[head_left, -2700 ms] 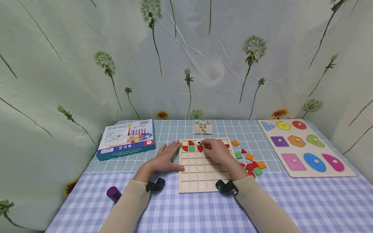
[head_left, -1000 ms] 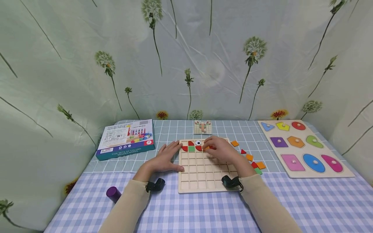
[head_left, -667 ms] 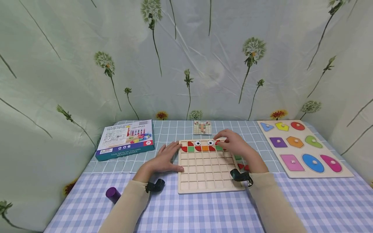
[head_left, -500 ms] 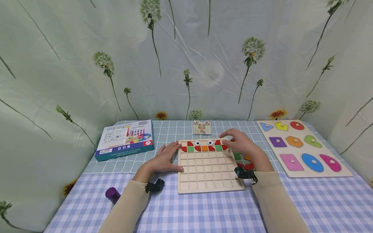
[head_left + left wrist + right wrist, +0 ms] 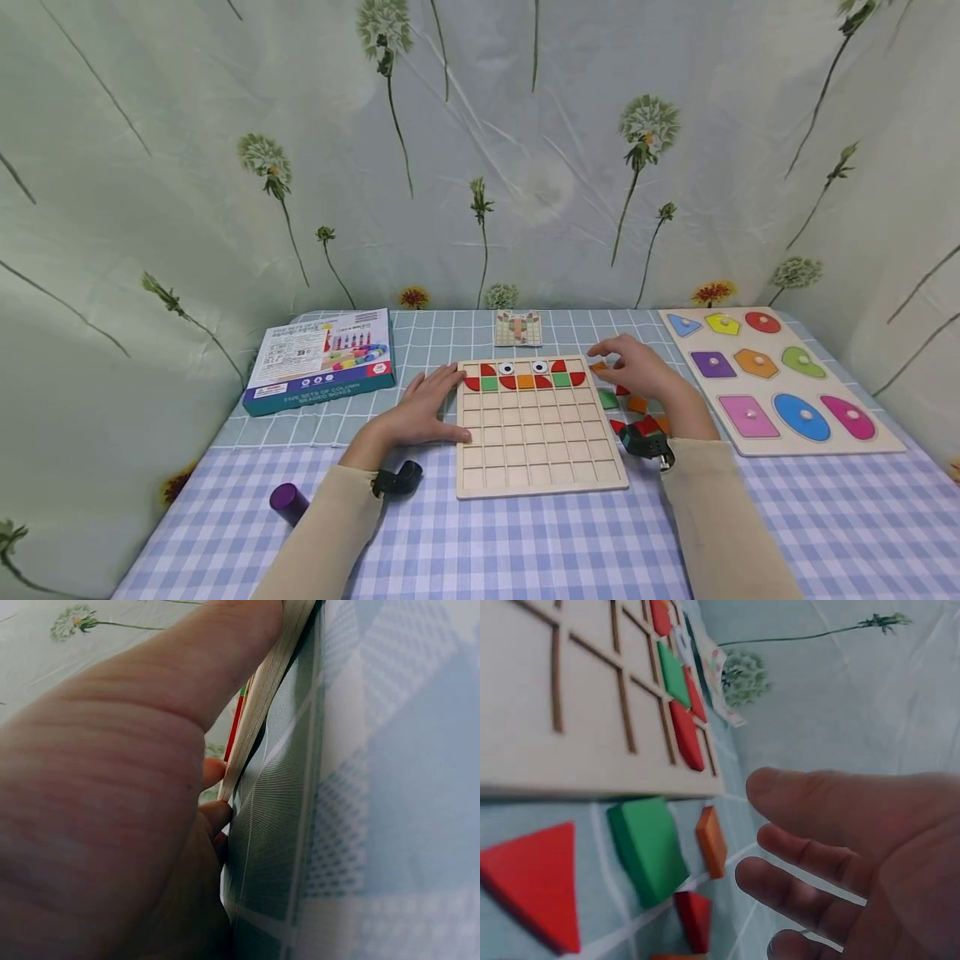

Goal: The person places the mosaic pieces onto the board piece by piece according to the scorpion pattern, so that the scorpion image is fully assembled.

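My left hand (image 5: 424, 412) lies along the left edge of a wooden grid board (image 5: 532, 442), fingers spread, thumb at the edge. In the left wrist view the thumb touches the board's side. The board's top two rows bear red quarter-round tiles, green squares, two white eye tiles and an orange square (image 5: 525, 382). My right hand (image 5: 636, 371) hovers past the board's upper right corner, fingers loosely bent and holding nothing. Below its fingertips, in the right wrist view, lie a loose orange tile (image 5: 712, 841), a green tile (image 5: 651, 851) and a red triangle (image 5: 544, 877).
More loose tiles (image 5: 637, 405) lie right of the board, partly under the right wrist. A small pattern card (image 5: 517, 328) sits behind the board. A knobbed shape puzzle (image 5: 772, 375) is at right; a bead-set box (image 5: 322, 360) and purple cylinder (image 5: 288, 502) are at left.
My right hand has moved right from the board's top rows to the loose tiles, uncovering the orange square, second eye, and red and green tiles. The left hand has stayed put.
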The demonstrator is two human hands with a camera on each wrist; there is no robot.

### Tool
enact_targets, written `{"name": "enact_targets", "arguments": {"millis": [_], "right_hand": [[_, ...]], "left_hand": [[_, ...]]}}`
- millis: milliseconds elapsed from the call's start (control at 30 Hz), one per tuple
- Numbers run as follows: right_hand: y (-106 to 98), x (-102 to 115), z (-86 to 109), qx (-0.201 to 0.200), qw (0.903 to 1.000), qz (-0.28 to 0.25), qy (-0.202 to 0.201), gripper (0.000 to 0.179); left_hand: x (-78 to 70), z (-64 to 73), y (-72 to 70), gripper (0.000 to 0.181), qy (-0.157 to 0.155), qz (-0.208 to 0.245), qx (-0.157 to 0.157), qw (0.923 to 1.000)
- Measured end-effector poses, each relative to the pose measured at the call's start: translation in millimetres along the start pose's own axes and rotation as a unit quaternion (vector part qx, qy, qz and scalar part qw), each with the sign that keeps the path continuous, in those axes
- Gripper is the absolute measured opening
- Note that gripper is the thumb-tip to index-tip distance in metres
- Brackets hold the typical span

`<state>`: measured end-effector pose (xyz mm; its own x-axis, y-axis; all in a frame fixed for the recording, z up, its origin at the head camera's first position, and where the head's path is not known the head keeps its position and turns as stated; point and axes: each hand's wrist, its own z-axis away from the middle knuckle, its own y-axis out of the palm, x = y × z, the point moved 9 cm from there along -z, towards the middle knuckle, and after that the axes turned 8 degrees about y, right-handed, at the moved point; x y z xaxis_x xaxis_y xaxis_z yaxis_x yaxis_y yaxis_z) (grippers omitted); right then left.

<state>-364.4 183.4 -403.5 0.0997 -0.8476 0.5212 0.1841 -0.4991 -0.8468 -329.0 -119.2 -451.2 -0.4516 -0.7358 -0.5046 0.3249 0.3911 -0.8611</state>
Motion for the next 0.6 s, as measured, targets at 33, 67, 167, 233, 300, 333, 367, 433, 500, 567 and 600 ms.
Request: {"name": "enact_targets", "arguments": {"millis": [33, 67, 167, 233, 300, 333, 367, 433, 500, 567, 600], "right_hand": [[1, -2, -1.1, 0.002, 1.0000, 0.002, 0.005, 0.035], [3, -4, -1.9, 0.005, 1.0000, 0.002, 0.008, 0.036], [6, -8, -3.6, 0.011, 0.9998, 0.000, 0.015, 0.039], [8, -12, -4.4, 0.012, 0.9998, 0.000, 0.018, 0.041], [10, -14, -4.8, 0.014, 0.9997, 0.001, 0.019, 0.042], [11, -16, -4.9, 0.014, 0.9997, 0.001, 0.020, 0.042], [12, -17, -5.2, 0.013, 0.9997, 0.001, 0.021, 0.042], [13, -18, -5.7, 0.011, 0.9997, -0.001, 0.021, 0.041], [13, -20, -6.5, 0.009, 0.9997, -0.004, 0.021, 0.039], [14, -20, -7.5, 0.007, 0.9997, -0.005, 0.022, 0.035], [15, -21, -8.1, 0.007, 0.9997, -0.006, 0.023, 0.034]], "left_hand": [[0.1, 0.2, -0.1, 0.107, 0.000, -0.001, 0.000, 1.0000], [0.4, 0.3, -0.3, 0.107, 0.000, -0.001, 0.000, 1.0000], [0.3, 0.9, -0.4, 0.107, 0.002, 0.002, -0.002, 1.0000], [1.1, 1.0, 0.3, 0.107, -0.001, 0.001, 0.000, 1.0000], [1.3, 1.1, 0.7, 0.108, -0.002, 0.000, 0.001, 1.0000], [1.6, 1.0, 1.1, 0.108, -0.003, -0.002, 0.003, 1.0000], [1.7, 1.0, 1.0, 0.108, -0.003, -0.003, 0.002, 1.0000], [2.3, 0.6, 1.5, 0.108, -0.004, -0.005, 0.003, 1.0000], [2.8, 0.4, 1.5, 0.108, -0.003, -0.004, 0.001, 1.0000], [3.3, 0.2, 1.6, 0.108, -0.003, -0.004, 0.000, 1.0000], [3.8, 0.1, 2.0, 0.108, -0.004, -0.004, 0.002, 1.0000]]}}
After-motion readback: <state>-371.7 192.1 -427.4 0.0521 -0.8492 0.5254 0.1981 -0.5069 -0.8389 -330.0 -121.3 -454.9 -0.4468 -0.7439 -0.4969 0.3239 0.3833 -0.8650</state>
